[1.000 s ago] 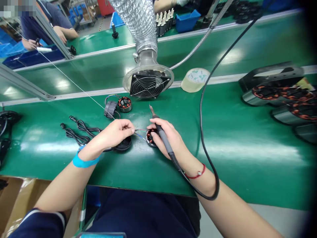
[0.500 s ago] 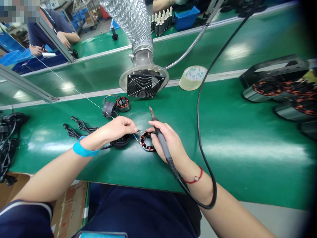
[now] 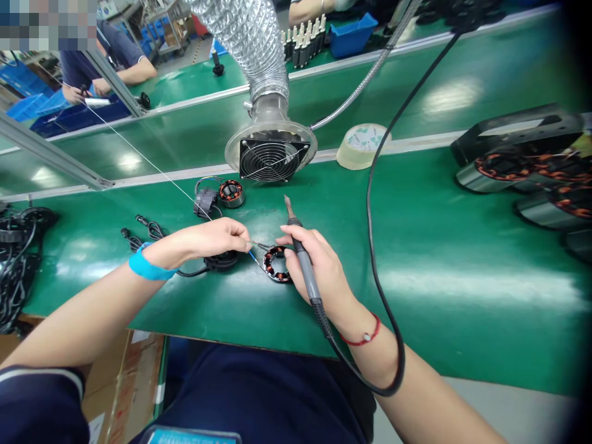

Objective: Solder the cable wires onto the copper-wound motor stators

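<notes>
My right hand is closed around a soldering iron, its tip pointing up and away over the green bench. Beside those fingers lies a ring-shaped motor stator with copper windings, its right part hidden by my right hand. My left hand pinches thin wires that run to the stator; a blue one hangs below my fingertips. Under and behind the left hand is a round black part with a cable. A thin white strand runs from the upper left down to my left hand.
A fume extractor fan hangs ahead, near a roll of clear tape. One more stator sits behind my left hand. Several stators stand at right, black cables at left. The iron's cord loops on the right. A co-worker sits across.
My left hand has drawn slightly left, away from the stator, and the wires between them look more stretched out. My right hand stays almost in place with the soldering iron.
</notes>
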`<state>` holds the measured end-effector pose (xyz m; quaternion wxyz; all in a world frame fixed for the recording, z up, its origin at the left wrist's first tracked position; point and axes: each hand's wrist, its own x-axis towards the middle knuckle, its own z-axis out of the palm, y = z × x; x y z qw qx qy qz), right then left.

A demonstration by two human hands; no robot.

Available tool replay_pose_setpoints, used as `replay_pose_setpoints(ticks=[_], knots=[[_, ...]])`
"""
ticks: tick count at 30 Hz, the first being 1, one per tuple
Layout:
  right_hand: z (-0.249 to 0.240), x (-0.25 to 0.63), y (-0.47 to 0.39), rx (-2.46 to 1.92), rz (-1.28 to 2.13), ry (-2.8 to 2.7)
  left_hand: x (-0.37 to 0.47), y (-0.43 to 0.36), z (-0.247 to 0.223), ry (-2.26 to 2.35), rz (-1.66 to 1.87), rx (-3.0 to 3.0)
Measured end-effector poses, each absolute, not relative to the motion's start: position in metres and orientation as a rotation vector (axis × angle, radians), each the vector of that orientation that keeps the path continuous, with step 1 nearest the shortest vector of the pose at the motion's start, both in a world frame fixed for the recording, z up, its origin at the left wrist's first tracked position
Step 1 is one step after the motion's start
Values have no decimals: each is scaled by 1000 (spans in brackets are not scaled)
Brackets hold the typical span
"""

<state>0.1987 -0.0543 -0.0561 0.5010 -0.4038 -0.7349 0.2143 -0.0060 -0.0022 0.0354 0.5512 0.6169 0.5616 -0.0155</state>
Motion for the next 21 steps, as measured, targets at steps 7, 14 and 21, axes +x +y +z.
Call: replay_pose_setpoints(ticks=[7,14,21], knots=[[-54,198,-56,-952,529,-1794,-6,-5,16,1342,-15,1521],[-61,182,-65,-984,515,-2011,4,-11,22,1348,-31,1495],[-64,182,-65,-1013,503,-2024,-8,-5,22,1218,-48,1446]])
